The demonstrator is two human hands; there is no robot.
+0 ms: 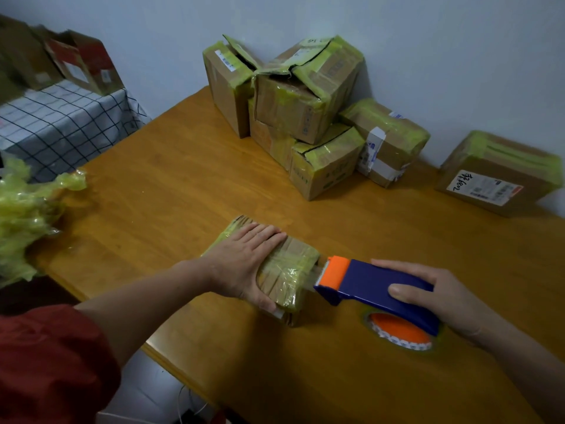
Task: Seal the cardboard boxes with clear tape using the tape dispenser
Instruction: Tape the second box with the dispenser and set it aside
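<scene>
A small flat cardboard box (pixel 289 270) wrapped in yellowish clear tape lies on the wooden table (pixel 171 185) near its front edge. My left hand (pixel 244 264) lies flat on top of the box, fingers straight, thumb down its near side. My right hand (pixel 440 298) grips the blue tape dispenser (pixel 367 286) from the right. The dispenser's orange cutter end touches the box's right side, and a strip of tape runs from it onto the box. The orange-cored tape roll (pixel 400 330) shows under the dispenser body.
A pile of several taped cardboard boxes (pixel 302 111) stands at the back against the wall. One flat labelled box (pixel 495 175) lies at the far right. Crumpled yellowish tape (pixel 27 215) sits at the table's left edge, beside a checked-cloth surface (pixel 61 123) holding more boxes.
</scene>
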